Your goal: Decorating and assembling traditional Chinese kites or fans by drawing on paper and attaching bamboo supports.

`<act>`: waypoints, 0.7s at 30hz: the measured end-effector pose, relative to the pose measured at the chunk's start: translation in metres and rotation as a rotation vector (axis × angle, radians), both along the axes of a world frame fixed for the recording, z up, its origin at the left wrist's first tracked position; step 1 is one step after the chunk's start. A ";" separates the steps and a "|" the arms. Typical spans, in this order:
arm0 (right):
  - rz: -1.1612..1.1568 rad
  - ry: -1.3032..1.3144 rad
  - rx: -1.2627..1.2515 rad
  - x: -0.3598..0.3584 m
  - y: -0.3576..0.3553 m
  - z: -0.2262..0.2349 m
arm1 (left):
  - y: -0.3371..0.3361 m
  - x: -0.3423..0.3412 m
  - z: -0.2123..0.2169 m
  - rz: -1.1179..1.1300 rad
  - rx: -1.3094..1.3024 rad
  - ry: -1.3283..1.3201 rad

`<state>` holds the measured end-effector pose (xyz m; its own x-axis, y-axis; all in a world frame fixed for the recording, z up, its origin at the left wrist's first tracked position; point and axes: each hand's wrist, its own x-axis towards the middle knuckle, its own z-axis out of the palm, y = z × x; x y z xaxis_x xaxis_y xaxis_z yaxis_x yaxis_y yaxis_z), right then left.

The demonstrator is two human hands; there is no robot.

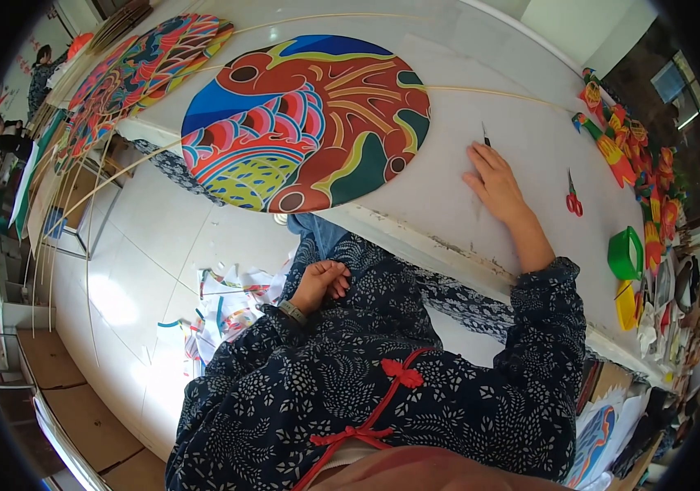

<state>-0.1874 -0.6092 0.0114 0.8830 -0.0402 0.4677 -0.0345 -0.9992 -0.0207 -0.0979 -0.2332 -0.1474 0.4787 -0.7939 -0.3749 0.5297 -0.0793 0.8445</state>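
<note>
My right hand (pixel 496 184) lies flat on the white table (pixel 481 237), fingers stretched out and holding nothing. Just beyond its fingertips is a small pointed tool with a dark handle, like a craft knife (pixel 485 135). Red-handled scissors (pixel 573 202) lie to the right of that hand. My left hand (pixel 323 284) rests on my lap with its fingers curled in, and nothing shows in it. In front of me a round painted kite panel (pixel 350 106), brown, blue, green and pink, overhangs the table's near edge. A thin bamboo strip (pixel 501 92) sticks out from it on both sides.
More painted discs (pixel 137 74) and long bamboo strips stand at the left. Colourful bird-shaped pieces (pixel 612 143), a green container (pixel 625 254) and a yellow one (pixel 627 304) line the right side. Paper scraps (pixel 231 307) litter the tiled floor beside cardboard boxes (pixel 88 425). People are in the far left background.
</note>
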 end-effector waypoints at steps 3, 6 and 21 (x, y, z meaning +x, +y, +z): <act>-0.207 0.138 -0.018 -0.002 -0.017 -0.007 | 0.004 -0.001 0.001 0.012 -0.004 0.009; -0.484 0.200 0.025 -0.023 -0.046 -0.003 | 0.016 0.005 -0.004 0.033 -0.017 0.032; -0.632 0.222 0.004 -0.032 -0.052 0.007 | 0.157 0.293 0.139 0.626 0.933 -2.233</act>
<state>-0.2192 -0.6615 0.0181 0.7645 -0.5825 0.2760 -0.6167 -0.7856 0.0504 0.1948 -0.0762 -0.0088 0.4695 -0.4862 0.7370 -0.5413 -0.8180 -0.1947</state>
